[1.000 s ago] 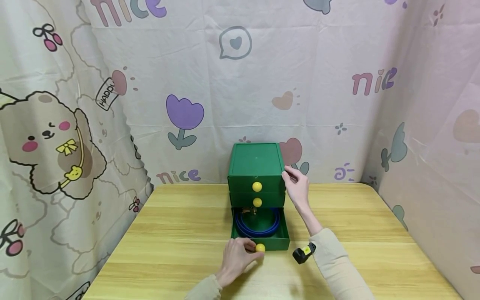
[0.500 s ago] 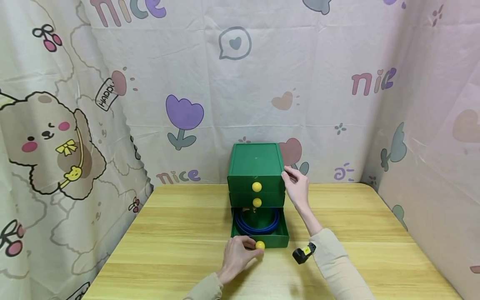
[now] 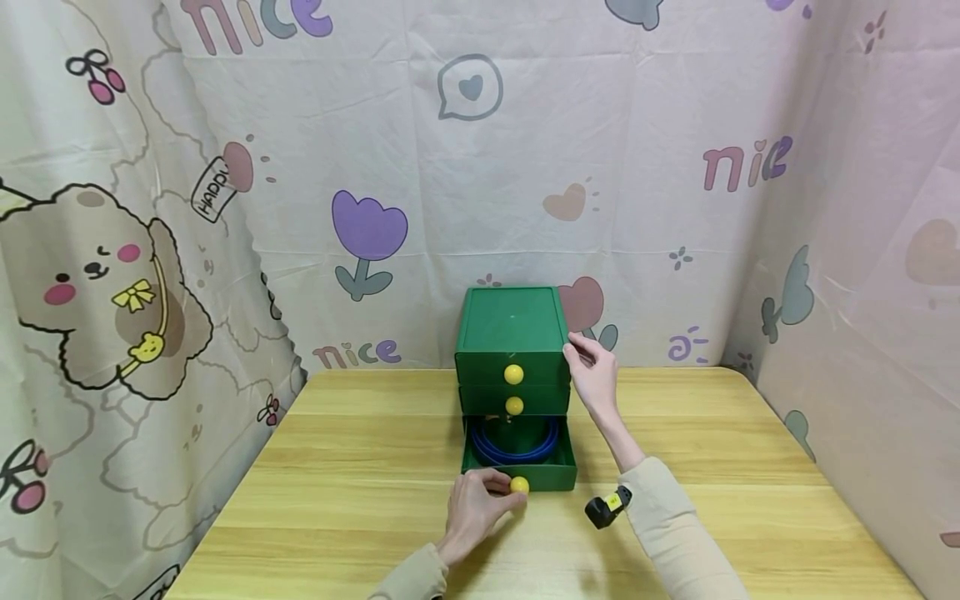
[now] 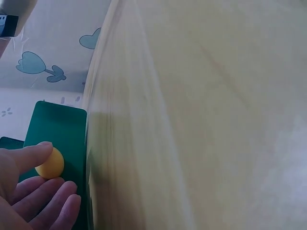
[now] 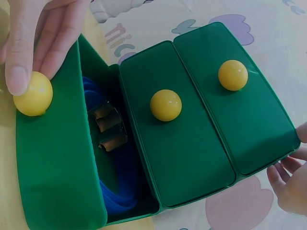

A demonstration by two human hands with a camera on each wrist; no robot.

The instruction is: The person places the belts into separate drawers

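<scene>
A green cabinet [image 3: 513, 321] with three stacked drawers and yellow ball knobs stands on the table. Its bottom drawer [image 3: 551, 478] is partly out. My left hand [image 3: 475, 506] pinches that drawer's yellow knob [image 3: 519, 486] between thumb and fingers; the left wrist view shows the same knob [image 4: 51, 164] under the thumb. Inside the drawer lies a coiled blue band [image 5: 120, 184], with a shiny brownish, metal-looking piece [image 5: 111, 127] beside it, its kind unclear. My right hand [image 3: 595, 372] holds the cabinet's upper right front edge, thumb in front and fingers at the side.
A black and yellow device [image 3: 608, 507] shows at the right sleeve's cuff. The light wooden table [image 3: 360, 467] extends to both sides of the cabinet. A printed cloth [image 3: 517, 167] hangs behind and along the sides.
The bottom drawer has slid a little way back toward the cabinet, with my left hand moving along on its knob. My right hand has stayed in place on the cabinet.
</scene>
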